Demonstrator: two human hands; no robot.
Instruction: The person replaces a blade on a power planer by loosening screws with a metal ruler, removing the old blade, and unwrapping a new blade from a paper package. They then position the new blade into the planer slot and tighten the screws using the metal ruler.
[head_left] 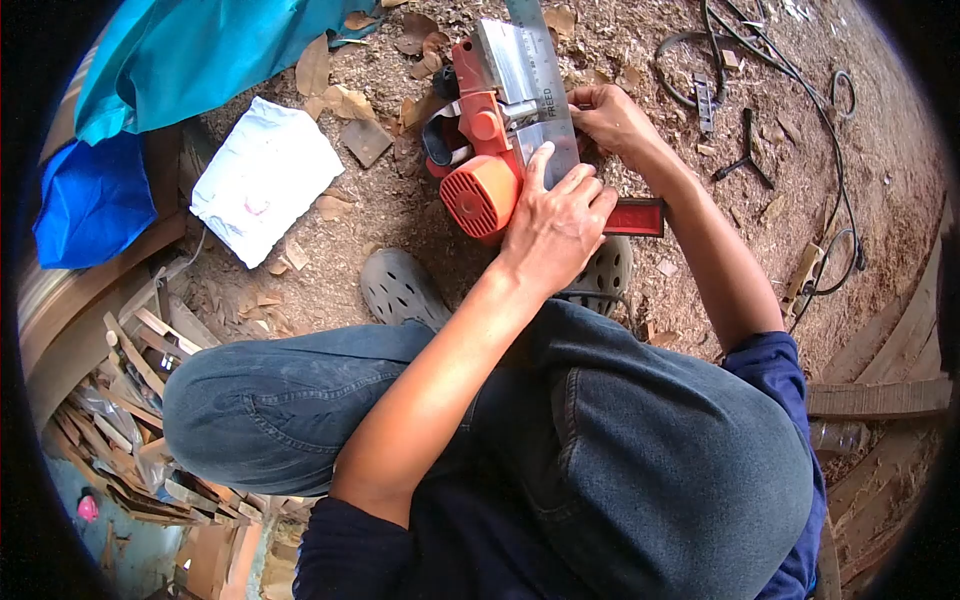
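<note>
While I log head view, count: 1 orange planer (480,150), 1 steel square (540,90), 2 grey clogs (400,288), 1 white sack (262,175). Planer sits sole-up just beyond clogs, over sawdust floor (400,210); bright metal base, ribbed orange motor cover. Left hand (555,225) clamped over square blade against planer; right hand (615,120) pinching blade's far edge.

The left hand (555,225) presses a steel ruler (545,95) flat against the upturned sole of an orange planer (480,165), and the right hand (612,118) pinches the ruler's far edge. A red bar (637,217) pokes out beside the left hand. The planer sits on sawdust-strewn ground (400,205) above grey clogs (400,287), near a white bag (262,175).
</note>
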